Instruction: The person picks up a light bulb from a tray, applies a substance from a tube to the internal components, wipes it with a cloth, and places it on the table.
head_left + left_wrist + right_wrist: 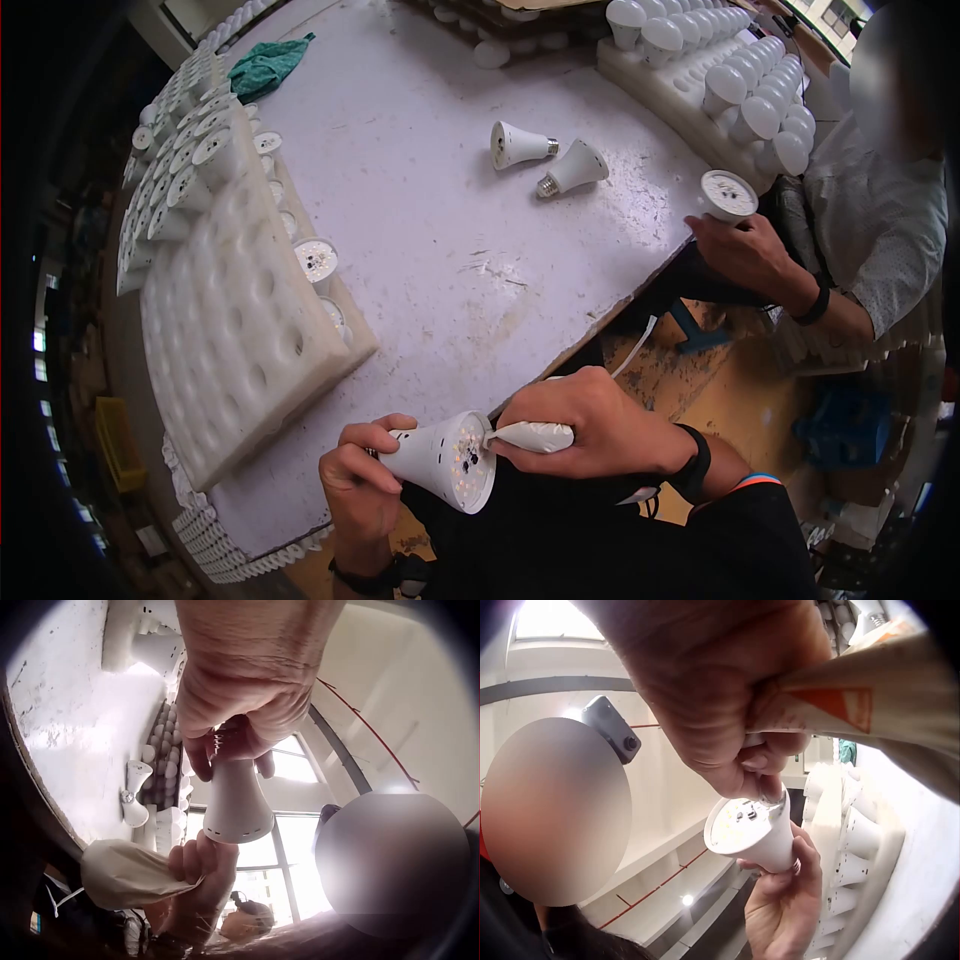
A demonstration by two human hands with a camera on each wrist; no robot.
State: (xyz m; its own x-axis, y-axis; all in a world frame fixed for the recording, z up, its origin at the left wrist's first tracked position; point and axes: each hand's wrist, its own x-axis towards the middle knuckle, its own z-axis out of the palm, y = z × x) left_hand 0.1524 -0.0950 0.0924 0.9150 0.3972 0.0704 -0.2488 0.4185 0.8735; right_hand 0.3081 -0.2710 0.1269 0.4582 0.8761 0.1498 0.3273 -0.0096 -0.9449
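My left hand (358,485) grips a white LED bulb body (425,458) by its narrow screw-base end. The bulb lies tilted in the head view, its wide open face and LED board turned toward my right hand (615,425). That hand squeezes a soft white tapered bag (538,436), its narrow tip at the rim of the bulb's face. Orange print marks the bag (870,690) in the right wrist view. Seen from the left wrist, the bag (120,877) bulges out behind the right fist, and the bulb's vent slots show below my left fingers.
Two bulb bodies (572,168) lie on the white table (430,250). Left stands a foam tray (235,330) with rows of open bulbs behind it; domed bulbs fill another foam tray (640,75) at back right. Another person's hand (750,255) holds an open bulb. A green cloth (268,66) lies far left.
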